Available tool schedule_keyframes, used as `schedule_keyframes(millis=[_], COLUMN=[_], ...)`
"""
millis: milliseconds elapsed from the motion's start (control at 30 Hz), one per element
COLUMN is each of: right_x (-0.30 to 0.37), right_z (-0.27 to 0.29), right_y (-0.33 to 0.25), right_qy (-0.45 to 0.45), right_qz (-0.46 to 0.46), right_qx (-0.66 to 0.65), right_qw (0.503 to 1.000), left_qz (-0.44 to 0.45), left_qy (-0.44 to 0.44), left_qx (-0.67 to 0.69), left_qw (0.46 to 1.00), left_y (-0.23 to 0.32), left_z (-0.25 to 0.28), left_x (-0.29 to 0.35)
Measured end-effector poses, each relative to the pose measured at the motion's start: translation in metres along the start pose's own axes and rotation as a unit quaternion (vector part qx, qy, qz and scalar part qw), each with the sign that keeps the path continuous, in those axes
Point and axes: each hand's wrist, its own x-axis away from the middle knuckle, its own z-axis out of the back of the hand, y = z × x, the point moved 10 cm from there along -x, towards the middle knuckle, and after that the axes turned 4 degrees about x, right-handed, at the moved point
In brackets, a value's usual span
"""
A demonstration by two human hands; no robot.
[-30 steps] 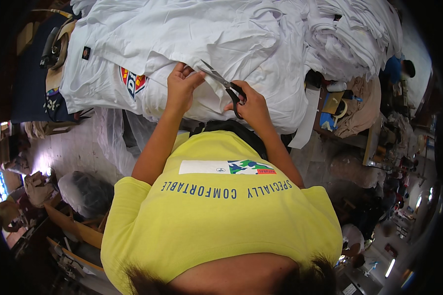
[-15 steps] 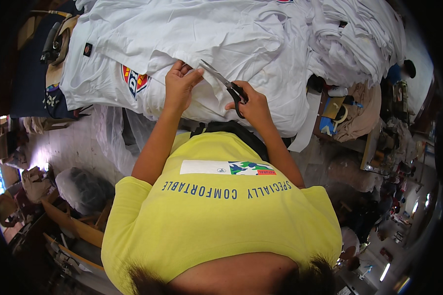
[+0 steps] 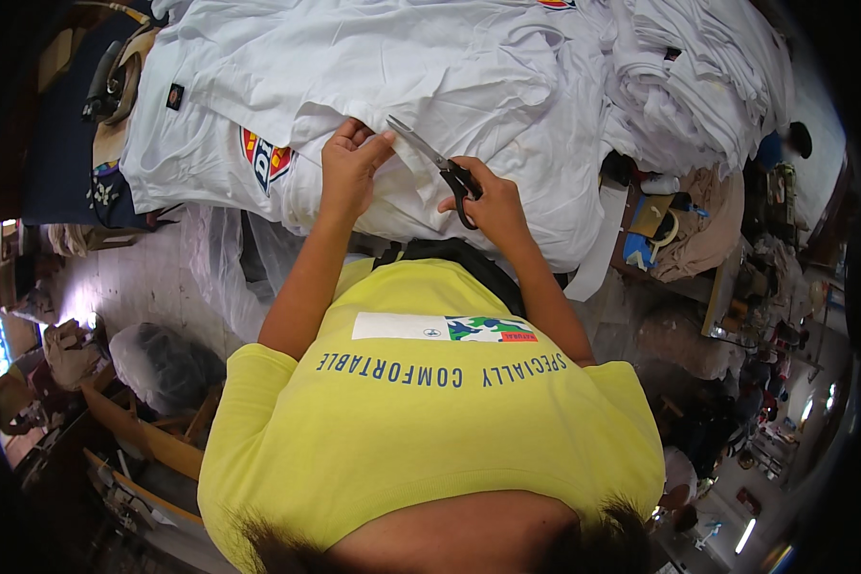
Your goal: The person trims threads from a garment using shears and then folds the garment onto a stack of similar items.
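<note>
- So, a white garment (image 3: pixel 354 81) is pinched at its edge by the left hand (image 3: pixel 352 170).
- Black-handled scissors (image 3: pixel 442 163) are gripped in the right hand (image 3: pixel 490 203), tips pointed toward the garment.
- It's spread out ahead; a colourful print (image 3: pixel 264 161) is seen left of both hands.
- White clothes (image 3: pixel 698 81) are heaped farther right.

Yel tee (image 3: pixel 421 430), short slvs (image 3: pixel 249 383), blue chest txt (image 3: pixel 388 367).
</note>
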Motion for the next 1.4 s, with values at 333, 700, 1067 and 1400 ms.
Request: schedule_keyframes(millis=[333, 700, 1067, 1400], right_x=[-0.01, -0.006, 0.007, 0.046], right_z=[0.001, -0.008, -0.017, -0.005], right_y=[-0.022, 0.004, -0.007, -0.006], right_qy=[0.026, 0.033, 0.132, 0.045], right_qz=[0.04, 0.02, 0.062, 0.028], right_qx=[0.056, -0.047, -0.142, 0.004], right_qw=[0.997, 0.998, 0.979, 0.999], left_qz=[-0.009, 0.026, 0.043, 0.062], left_qy=[-0.009, 0.003, 0.047, 0.034], left_qx=[-0.01, -0.011, 0.003, -0.039], left_qw=[1.0, 1.0, 0.998, 0.997], left_y=[0.0, -0.008, -0.015, -0.013], left_z=[0.0, 0.002, 0.006, 0.014], left_x=[0.001, 0.005, 0.019, 0.046])
